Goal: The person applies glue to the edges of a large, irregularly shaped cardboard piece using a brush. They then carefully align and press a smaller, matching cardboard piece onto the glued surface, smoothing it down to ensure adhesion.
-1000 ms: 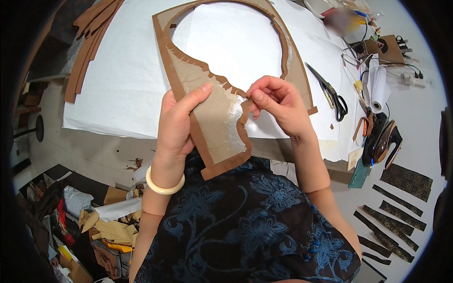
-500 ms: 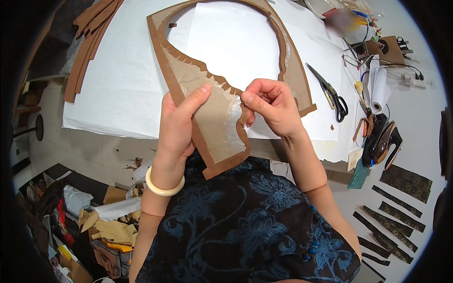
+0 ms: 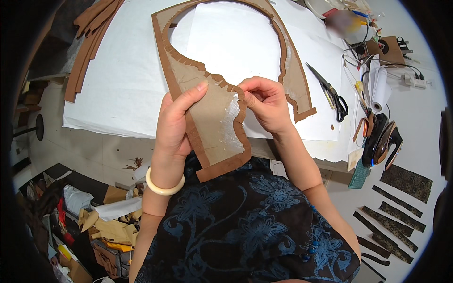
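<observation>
The curved beige panel (image 3: pixel 207 118) spans both hands at the near edge of the white-covered table (image 3: pixel 118 99), the long axis of its near strip slanting from the person's dark flowered top (image 3: pixel 259 226) away to the upper left. The right hand (image 3: pixel 265 103), nearer the notched brown inner edging (image 3: pixel 239 129), pinches it between thumb and forefinger, so the panel's body lies leftward of that pinch and a wavy run of edging (alongside a silvery patch (image 3: pixel 232 123)) drops toward the person. The left hand (image 3: pixel 173 123) clasps the opposite outer border, thumb on top, fingers hidden.
</observation>
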{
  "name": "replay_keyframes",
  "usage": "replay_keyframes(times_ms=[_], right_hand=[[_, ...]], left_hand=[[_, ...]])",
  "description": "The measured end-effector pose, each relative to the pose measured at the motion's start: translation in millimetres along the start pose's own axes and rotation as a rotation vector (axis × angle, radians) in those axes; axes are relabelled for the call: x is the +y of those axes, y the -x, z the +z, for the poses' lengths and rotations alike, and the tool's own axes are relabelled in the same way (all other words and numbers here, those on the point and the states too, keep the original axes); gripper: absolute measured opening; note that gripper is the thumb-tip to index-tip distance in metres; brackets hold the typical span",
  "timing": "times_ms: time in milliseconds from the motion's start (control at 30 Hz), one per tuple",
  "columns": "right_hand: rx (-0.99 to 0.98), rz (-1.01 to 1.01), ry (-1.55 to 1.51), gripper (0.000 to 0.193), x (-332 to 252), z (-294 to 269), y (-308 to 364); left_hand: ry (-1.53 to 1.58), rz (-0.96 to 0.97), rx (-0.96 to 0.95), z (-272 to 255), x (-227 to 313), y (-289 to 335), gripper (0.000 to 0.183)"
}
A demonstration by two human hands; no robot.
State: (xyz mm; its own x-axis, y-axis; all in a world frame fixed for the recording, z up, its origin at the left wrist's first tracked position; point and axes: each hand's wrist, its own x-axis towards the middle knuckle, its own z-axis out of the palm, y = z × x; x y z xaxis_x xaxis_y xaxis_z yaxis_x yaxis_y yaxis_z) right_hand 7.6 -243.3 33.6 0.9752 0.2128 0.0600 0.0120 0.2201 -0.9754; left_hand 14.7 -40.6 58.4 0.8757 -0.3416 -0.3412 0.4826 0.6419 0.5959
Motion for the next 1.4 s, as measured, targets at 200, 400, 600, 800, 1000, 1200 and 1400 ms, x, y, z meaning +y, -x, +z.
replay_keyframes(times_ms=[200, 400, 600, 800, 1000, 1200, 1400], right_hand=[[0.036, -0.088, 0.165, 0.014, -17, -2, -2], [-0.331, -0.387, 0.699, 0.015, -76, -6, -24], [-0.493, -0.402, 0.916, 0.014, -91, -5, -34], [-0.46, -0.399, 0.919, 0.015, -86, -3, -31], [-0.408, -0.327, 0.789, 0.013, -82, -9, -26], [-0.501, -0.406, 0.873, 0.015, -85, -11, -34], [-0.515, -0.367, 0.876, 0.012, -83, -11, -33]], left_hand=[[-0.042, 0.024, 0.027, 2, 0, 0, 0.028], [-0.105, 0.035, -0.021, 1, 3, 1, 0.027], [-0.093, 0.022, 0.002, 5, 4, 1, 0.025], [-0.102, 0.015, -0.008, 5, 6, 0, 0.026], [-0.093, 0.008, 0.003, 4, 6, -1, 0.027], [-0.089, 0.011, -0.006, 4, 5, -1, 0.028], [-0.083, 0.007, -0.015, 4, 4, -1, 0.027]])
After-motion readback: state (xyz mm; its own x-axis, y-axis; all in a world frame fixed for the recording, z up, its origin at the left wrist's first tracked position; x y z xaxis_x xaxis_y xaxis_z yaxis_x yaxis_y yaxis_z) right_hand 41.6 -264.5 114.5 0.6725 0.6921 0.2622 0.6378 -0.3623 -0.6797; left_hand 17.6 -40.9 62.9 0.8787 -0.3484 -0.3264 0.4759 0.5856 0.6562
